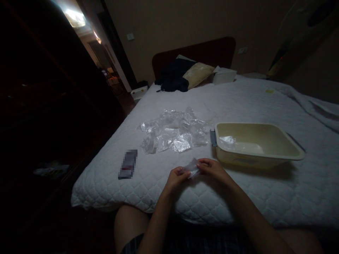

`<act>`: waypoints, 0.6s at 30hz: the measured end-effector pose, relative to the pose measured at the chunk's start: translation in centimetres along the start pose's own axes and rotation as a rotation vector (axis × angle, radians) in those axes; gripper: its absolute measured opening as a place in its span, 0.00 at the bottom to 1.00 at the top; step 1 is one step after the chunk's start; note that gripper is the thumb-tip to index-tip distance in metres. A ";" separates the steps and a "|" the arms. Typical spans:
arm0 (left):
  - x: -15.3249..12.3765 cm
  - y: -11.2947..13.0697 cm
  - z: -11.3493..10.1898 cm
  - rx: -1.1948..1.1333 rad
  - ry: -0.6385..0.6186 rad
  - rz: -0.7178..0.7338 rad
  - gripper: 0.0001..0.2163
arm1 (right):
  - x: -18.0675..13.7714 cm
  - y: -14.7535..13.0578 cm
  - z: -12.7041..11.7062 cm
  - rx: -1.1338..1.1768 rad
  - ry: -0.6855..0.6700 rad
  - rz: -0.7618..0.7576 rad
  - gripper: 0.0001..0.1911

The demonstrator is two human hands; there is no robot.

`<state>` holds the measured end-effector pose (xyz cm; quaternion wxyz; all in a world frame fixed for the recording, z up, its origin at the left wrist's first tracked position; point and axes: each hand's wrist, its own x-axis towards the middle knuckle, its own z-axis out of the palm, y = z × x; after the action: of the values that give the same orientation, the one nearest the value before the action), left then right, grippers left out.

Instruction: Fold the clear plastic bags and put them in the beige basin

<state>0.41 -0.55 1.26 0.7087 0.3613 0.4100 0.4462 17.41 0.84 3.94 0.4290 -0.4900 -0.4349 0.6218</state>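
Observation:
Between my two hands is a small clear plastic bag (pixel 194 168), partly folded or bunched. My left hand (pixel 175 179) pinches its left side with thumb and fingers. At its right edge my right hand (pixel 212 168) grips it the same way. Just beyond my hands, a loose heap of crinkled clear plastic bags (pixel 172 132) is spread over the white quilted bed cover (pixel 159 183). To the right stands a cream plastic bin (pixel 261 157) with grey side latches. Inside the bin, near its left end, lies a clear plastic bag (pixel 227 140).
A dark phone-like object (pixel 128 164), blurred out, lies left on the bed. Dark cloth (pixel 174 76), a beige pillow (pixel 198 73) and a white box (pixel 224 75) sit near the headboard (pixel 219 47). The bed's front edge is close to my knees.

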 end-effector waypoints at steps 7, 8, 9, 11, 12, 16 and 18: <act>0.0 0.2 -0.3 0.036 -0.018 -0.032 0.16 | 0.1 0.4 -1.0 0.087 -0.043 0.105 0.17; 0.0 0.2 -0.3 0.036 -0.025 -0.030 0.16 | 0.2 0.4 -1.2 0.091 -0.043 0.111 0.17; 0.1 0.2 -0.4 0.035 -0.036 -0.028 0.16 | 0.2 0.4 -1.2 0.094 -0.046 0.111 0.17; 0.3 0.2 -0.4 0.038 -0.060 -0.026 0.16 | 0.1 0.3 -1.3 0.097 -0.062 0.096 0.17; 0.4 0.2 -0.3 0.038 -0.070 -0.026 0.16 | 0.1 0.1 -1.4 0.096 -0.073 0.088 0.17; 1.0 0.2 0.0 0.015 -0.110 -0.026 0.16 | -0.4 -1.0 -1.8 0.060 -0.021 0.057 0.17; 1.6 0.3 0.2 0.020 -0.107 -0.021 0.15 | -0.7 -1.8 -2.2 0.031 0.039 0.028 0.18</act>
<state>0.90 0.98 1.13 0.7307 0.3875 0.3794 0.4148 19.90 0.93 5.52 0.4361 -0.5014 -0.4100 0.6247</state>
